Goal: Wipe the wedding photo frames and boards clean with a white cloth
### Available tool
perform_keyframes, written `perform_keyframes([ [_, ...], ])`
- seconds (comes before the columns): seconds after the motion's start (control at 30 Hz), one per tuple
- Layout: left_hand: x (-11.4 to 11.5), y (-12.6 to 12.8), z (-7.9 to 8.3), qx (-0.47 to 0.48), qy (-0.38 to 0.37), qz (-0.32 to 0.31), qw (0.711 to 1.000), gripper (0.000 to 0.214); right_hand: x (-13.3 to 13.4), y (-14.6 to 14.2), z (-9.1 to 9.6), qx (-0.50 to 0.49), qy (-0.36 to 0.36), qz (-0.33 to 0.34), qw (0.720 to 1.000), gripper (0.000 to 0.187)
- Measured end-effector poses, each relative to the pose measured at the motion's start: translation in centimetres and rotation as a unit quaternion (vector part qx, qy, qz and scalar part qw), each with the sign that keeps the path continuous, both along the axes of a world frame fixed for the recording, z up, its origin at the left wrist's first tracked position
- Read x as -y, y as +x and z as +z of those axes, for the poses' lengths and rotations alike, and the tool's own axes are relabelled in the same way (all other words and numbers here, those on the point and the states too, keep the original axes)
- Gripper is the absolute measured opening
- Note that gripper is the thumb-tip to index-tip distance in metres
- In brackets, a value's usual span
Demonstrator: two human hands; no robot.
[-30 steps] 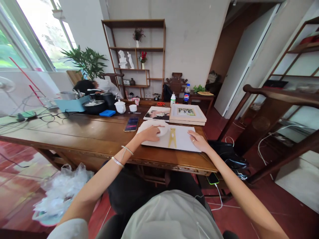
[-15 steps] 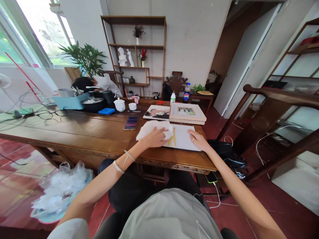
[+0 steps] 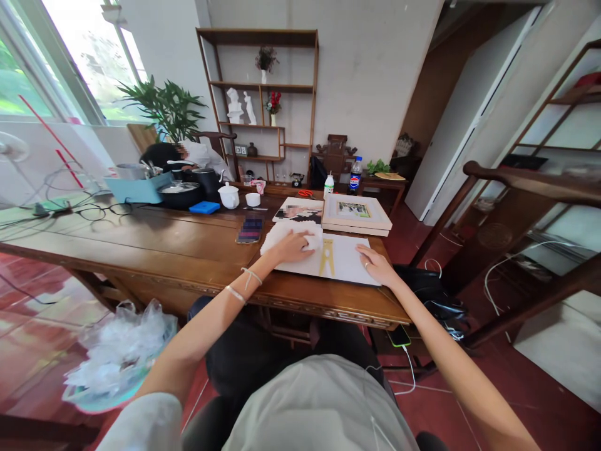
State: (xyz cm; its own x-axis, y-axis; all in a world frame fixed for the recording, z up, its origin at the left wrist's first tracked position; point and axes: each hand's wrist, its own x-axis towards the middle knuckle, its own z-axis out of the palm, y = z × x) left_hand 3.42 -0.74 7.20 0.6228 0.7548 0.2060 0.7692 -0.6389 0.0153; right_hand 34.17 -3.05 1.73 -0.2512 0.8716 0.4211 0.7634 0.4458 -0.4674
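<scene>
Crumpled white cloth (image 3: 300,233), drawn back off yellow paper cut-out (image 3: 327,257), mid-wipe under left hand (image 3: 288,247), fingers gripping it; right hand (image 3: 375,266), fingers splayed loose, steadies white rectangular board (image 3: 350,255), as further strokes require.

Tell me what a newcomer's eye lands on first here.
The left hand presses a crumpled white cloth onto a white board at the near edge of the wooden table, while the right hand lies flat on the board. Between them a yellow cut-out stands out, with stacked picture frames just behind.
</scene>
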Motion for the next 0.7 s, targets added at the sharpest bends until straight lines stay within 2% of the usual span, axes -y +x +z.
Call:
perform_keyframes([
  [0.07, -1.2, 0.4, 0.0, 0.003, -0.004, 0.012, 1.0, 0.034, 0.1, 0.0, 0.0, 0.002, 0.0, -0.001, 1.0, 0.04],
  [0.13, -0.8, 0.7, 0.0, 0.004, 0.001, 0.007, 1.0, 0.034, 0.1, 0.0, 0.1, -0.001, -0.001, -0.002, 1.0, 0.04],
  [0.2, 1.1, 0.7, -0.1, 0.0, 0.01, -0.009, 1.0, 0.032, 0.1, -0.1, 0.1, -0.005, -0.002, -0.002, 1.0, 0.04],
  [0.37, 8.0, -0.6, -0.4, -0.008, 0.026, -0.052, 0.998, 0.029, -0.1, -0.1, -0.1, -0.006, 0.001, -0.002, 1.0, 0.039],
  [0.47, 9.8, -1.4, -0.4, -0.007, 0.021, -0.056, 0.998, 0.03, -0.2, -0.1, -0.1, -0.003, 0.003, -0.004, 1.0, 0.039],
  [0.57, 8.3, -1.4, -0.3, -0.008, 0.023, -0.041, 0.999, 0.032, -0.2, 0.0, -0.1, -0.007, 0.004, -0.002, 1.0, 0.039],
  [0.7, 3.2, -0.2, 0.2, 0.0, 0.02, -0.012, 1.0, 0.037, 0.0, 0.0, 0.0, -0.016, 0.004, 0.003, 1.0, 0.038],
])
